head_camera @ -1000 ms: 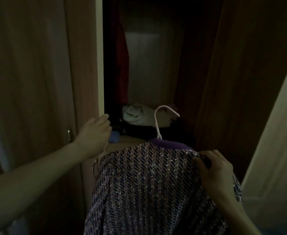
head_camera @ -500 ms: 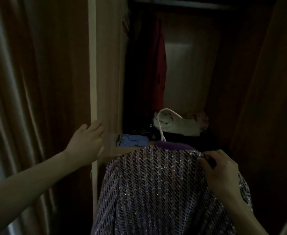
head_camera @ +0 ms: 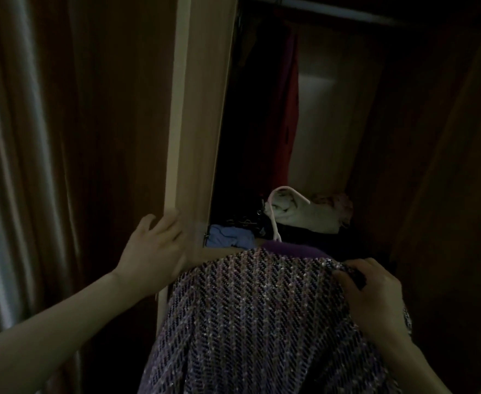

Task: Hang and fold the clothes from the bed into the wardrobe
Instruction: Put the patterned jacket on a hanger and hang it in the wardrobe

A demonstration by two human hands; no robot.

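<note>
Your right hand (head_camera: 375, 291) grips the right shoulder of the purple tweed garment (head_camera: 256, 317), fingers curled over the fabric's top edge. The garment sits on a white hanger (head_camera: 276, 211), whose hook rises just beyond the purple collar, and it hangs in front of you, filling the near centre of the view. Your left hand (head_camera: 154, 251) is out to the left of the garment, fingers straight and spread, resting against the edge of the wardrobe door (head_camera: 188, 109); it holds nothing. The two hands are well apart, with the garment between them. Beyond the hook, inside the wardrobe (head_camera: 390, 137), a red garment (head_camera: 287, 109) hangs on the left under the rail (head_camera: 333, 9), and folded clothes lie at the bottom: a blue piece (head_camera: 230, 237) on the left, a white bundle (head_camera: 304, 214) farther right.
</note>
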